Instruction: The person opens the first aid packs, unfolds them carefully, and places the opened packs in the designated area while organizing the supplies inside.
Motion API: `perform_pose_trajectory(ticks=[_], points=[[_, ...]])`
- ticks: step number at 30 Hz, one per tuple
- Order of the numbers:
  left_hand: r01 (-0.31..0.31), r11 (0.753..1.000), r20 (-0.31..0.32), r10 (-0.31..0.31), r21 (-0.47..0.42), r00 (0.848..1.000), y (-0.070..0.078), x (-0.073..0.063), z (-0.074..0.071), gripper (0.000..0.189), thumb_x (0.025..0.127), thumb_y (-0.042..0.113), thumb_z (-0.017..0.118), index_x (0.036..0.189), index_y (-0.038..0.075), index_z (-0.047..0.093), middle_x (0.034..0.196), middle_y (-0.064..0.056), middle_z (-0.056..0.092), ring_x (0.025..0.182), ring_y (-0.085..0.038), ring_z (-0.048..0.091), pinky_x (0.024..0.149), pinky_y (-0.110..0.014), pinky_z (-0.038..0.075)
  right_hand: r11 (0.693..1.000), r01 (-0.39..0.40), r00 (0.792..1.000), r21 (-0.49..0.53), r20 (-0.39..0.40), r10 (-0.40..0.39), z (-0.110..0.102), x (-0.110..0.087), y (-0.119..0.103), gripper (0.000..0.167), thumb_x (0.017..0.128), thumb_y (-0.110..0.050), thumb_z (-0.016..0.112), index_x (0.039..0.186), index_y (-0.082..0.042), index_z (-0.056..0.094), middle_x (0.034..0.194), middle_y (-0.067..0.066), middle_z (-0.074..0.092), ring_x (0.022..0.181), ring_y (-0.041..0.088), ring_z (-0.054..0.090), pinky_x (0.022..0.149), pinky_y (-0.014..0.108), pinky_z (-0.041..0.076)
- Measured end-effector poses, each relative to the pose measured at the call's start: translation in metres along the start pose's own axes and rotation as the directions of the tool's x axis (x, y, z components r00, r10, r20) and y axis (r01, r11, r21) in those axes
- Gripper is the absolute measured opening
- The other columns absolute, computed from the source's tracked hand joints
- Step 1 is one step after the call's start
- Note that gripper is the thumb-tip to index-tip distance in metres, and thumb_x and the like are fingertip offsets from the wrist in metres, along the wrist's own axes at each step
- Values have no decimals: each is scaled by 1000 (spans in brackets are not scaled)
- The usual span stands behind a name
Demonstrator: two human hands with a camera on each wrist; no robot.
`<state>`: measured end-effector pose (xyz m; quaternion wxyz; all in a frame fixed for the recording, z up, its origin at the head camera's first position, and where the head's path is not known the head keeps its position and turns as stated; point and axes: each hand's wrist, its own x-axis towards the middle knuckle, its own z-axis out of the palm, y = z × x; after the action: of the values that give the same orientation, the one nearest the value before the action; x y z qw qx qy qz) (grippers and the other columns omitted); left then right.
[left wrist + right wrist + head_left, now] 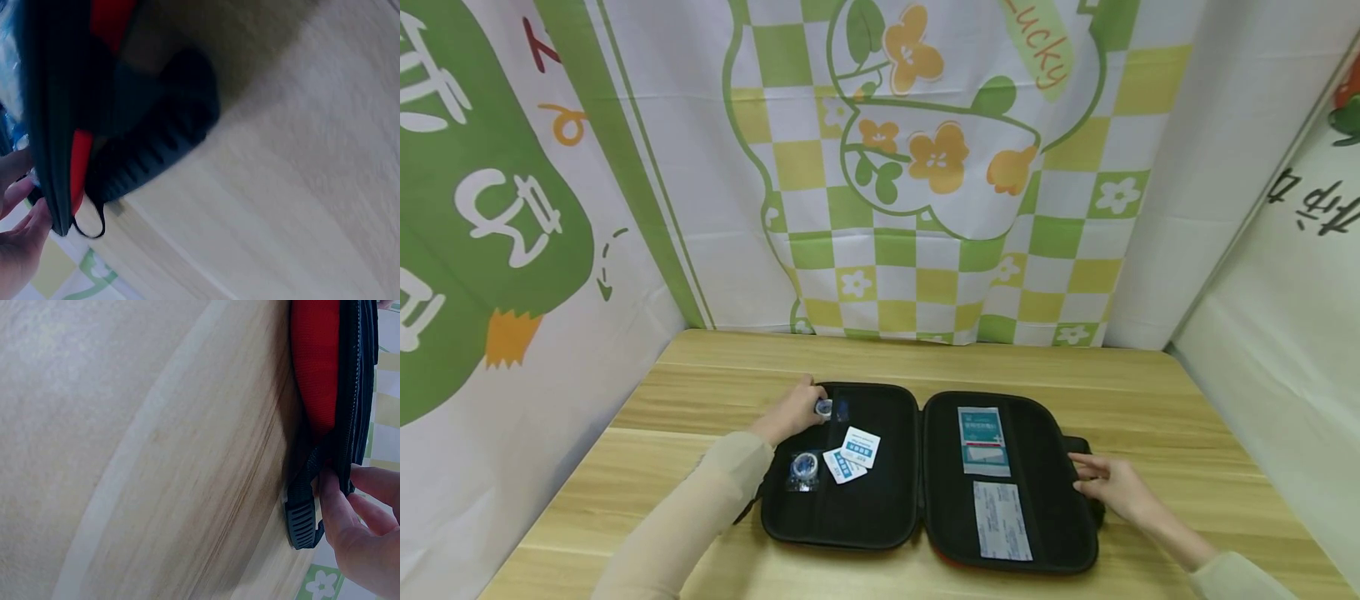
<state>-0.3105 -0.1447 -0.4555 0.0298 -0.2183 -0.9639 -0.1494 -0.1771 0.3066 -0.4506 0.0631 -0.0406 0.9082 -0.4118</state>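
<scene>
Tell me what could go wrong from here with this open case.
Lifting either side of the case could slide the two overlapping white-and-blue packets, which appear loose.
The left grip sits right by a wrapped roll in the far-left corner and might knock it out.
The right grip pinches the case's edge beside a black ridged handle and could get caught if that half folds over.

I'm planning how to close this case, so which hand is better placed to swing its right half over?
Probably the right hand: it pinches the right half at its outer edge, while the left hand holds the left half.
</scene>
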Motion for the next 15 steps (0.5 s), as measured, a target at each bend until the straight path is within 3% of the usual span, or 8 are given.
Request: perform_pose_trajectory(ticks=[3,6,11,13,15], points=[[38,998,34,-37,-40,999,2,5,4,28,67,5,74,92,-3,62,88,-15,47,74,-22,52,67,-35,47,1000,-15,1000,-4,12,15,0,-1,-1,46,79,0,59,120,16,43,103,32,56,92,37,57,66,31,52],[26,996,15,-25,-91,1000,-10,13,17,29,67,5,74,93,-4,63,90,-17,49,76,-24,52,70,-37,47,1000,-19,1000,-10,11,19,0,-1,-1,46,80,-1,59,120,16,43,102,31,56,91,36,57,66,31,51],[-136,977,-83,124,-164,989,-87,52,93,33,66,18,76,92,0,66,85,-11,59,74,-19,55,63,-29,46,1000,-24,1000,-10,9,24,-1,-2,-1,47,79,-1,59,120,15,43,102,31,56,91,36,57,66,31,51],[-156,961,-84,140,-227,987,-118,69,124,35,66,20,76,92,0,66,84,-10,63,73,-18,57,61,-28,47,1000,-21,1000,-11,7,21,-1,-2,-1,47,79,0,58,120,15,43,102,30,57,91,35,58,66,31,51],[-116,947,-39,110,-299,993,-128,75,133,34,68,18,75,96,0,66,86,-10,65,76,-19,59,63,-28,49,1000,-21,1000,-12,-1,21,0,-2,-1,46,79,0,59,120,15,43,101,30,57,90,35,58,66,30,51]])
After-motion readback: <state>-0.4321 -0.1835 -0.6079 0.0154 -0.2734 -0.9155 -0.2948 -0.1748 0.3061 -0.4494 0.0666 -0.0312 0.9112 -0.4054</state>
